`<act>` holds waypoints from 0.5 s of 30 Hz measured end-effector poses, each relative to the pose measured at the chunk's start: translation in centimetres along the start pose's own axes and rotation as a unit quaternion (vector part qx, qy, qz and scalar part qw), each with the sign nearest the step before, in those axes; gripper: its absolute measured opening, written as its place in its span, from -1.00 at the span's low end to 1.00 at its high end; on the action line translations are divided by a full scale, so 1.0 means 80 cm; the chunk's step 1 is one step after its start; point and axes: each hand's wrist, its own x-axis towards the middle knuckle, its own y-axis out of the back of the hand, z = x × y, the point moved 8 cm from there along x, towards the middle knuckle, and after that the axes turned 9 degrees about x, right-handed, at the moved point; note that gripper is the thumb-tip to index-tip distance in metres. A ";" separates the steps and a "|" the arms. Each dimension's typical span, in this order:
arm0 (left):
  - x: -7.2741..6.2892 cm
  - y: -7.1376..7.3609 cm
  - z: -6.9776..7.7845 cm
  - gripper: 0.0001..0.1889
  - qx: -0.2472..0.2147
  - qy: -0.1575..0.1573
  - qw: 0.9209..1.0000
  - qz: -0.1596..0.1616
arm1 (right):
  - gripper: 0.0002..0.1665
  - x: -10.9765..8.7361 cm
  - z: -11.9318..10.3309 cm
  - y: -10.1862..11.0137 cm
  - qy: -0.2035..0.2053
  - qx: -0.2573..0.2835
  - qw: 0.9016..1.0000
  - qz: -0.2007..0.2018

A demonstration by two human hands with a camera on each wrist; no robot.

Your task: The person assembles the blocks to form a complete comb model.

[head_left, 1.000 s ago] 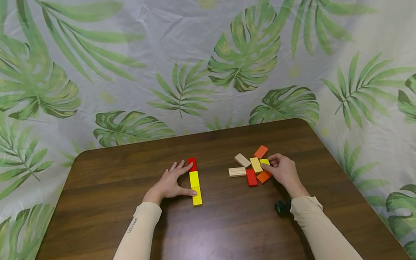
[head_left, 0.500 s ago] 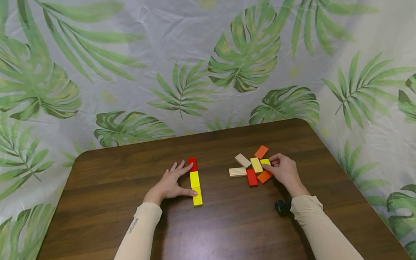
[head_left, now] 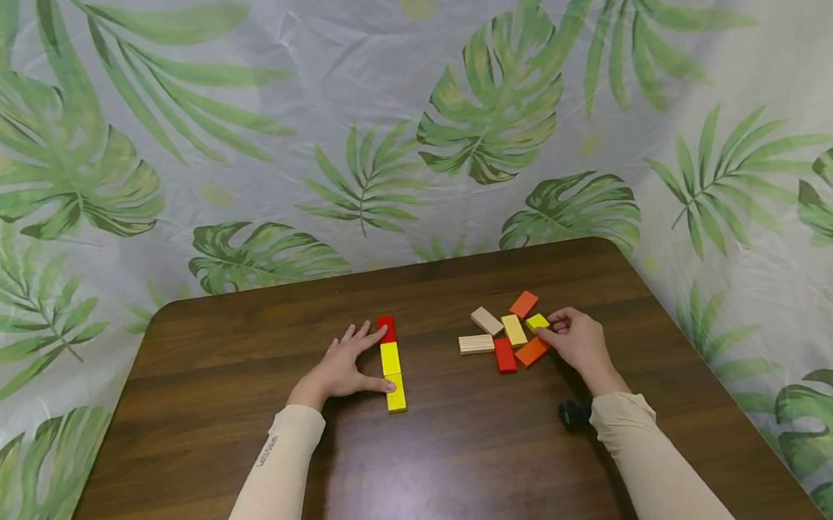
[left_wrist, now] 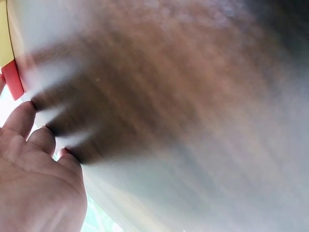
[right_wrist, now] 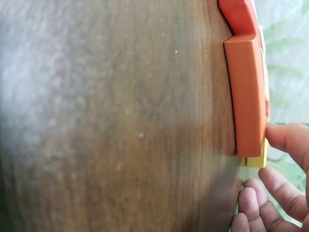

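My left hand (head_left: pixel 337 371) lies with its fingers spread along a straight column of blocks. Its index fingertip touches the red block (head_left: pixel 386 323) at the far end, and its thumb rests on the nearer yellow block (head_left: pixel 397 402). Another yellow block (head_left: pixel 391 356) sits between these two. On the right, my right hand (head_left: pixel 579 345) pinches a small bright yellow block (head_left: pixel 535 321) between thumb and index finger at the edge of a loose group. An orange block (right_wrist: pixel 246 96) partly hides that yellow block in the right wrist view.
Beside the pinched block lie a pale yellow block (head_left: pixel 514 330), two orange blocks, a red block (head_left: pixel 504 356) and two plain wood blocks, one of them grooved (head_left: pixel 476 345). All are on a dark wooden table (head_left: pixel 437 476). A leaf-printed cloth (head_left: pixel 370 89) hangs behind it.
My right hand has shifted slightly right, and the yellow block it pinches has slid right and turned, away from the pale yellow block. The left hand has stayed in place.
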 end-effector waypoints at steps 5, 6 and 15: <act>0.000 0.000 0.000 0.14 0.001 0.001 1.000 0.000 | -0.49 0.002 0.000 0.001 -0.001 -0.005 1.000 0.000; 0.000 0.000 0.000 0.14 0.001 0.001 1.000 0.000 | -0.50 0.003 0.000 0.002 -0.001 -0.007 1.000 0.000; 0.000 -0.001 -0.001 0.14 0.002 0.000 1.000 0.003 | -0.52 0.006 0.003 0.002 -0.011 -0.003 1.000 0.002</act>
